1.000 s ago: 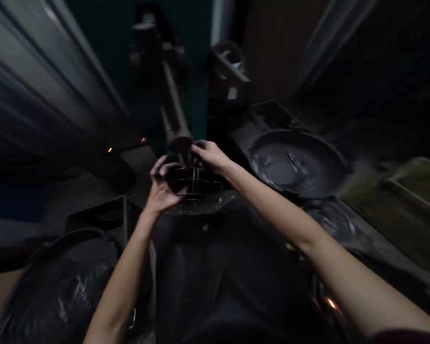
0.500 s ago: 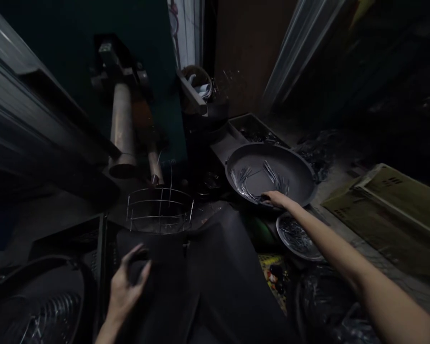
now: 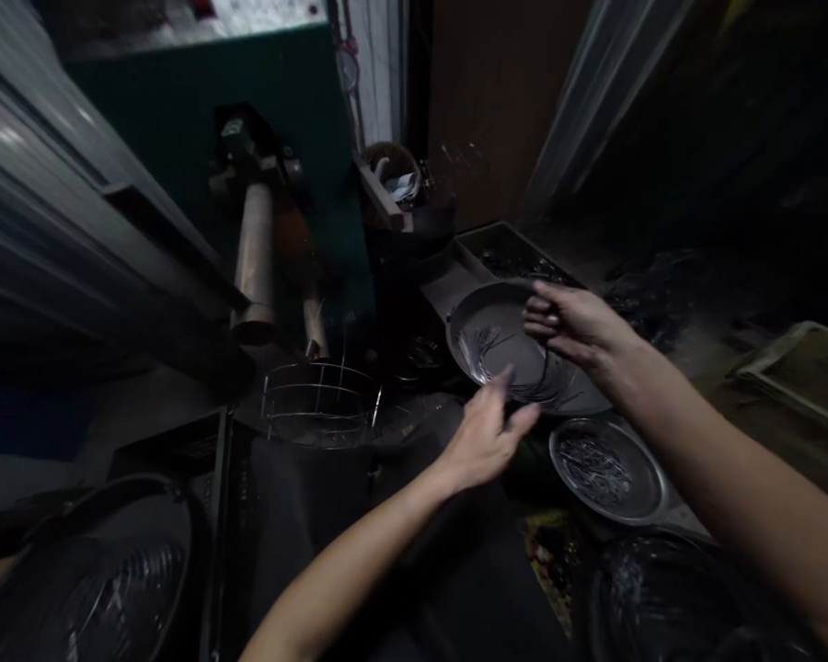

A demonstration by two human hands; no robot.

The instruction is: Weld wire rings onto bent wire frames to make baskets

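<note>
Raised over the wide round pan, my right hand has its fingers curled shut. A thin dark curved wire seems to hang from them, though it is dim. Curved metal wires lie in bundles inside the pan. My left hand reaches in at the pan's near edge, thumb and fingers apart, with nothing visible in it. Below my right forearm is a metal bowl of small metal pieces.
A round wire frame stands beneath a green machine with a cylindrical arm. Behind the pan is a tray of dark pieces. At lower left sits a basin of shiny coils; a yellowish crate is at right.
My right hand has lifted from the wires at the pan's near side. My left hand has swung from my lap up and right to the pan. The view has shifted slightly.
</note>
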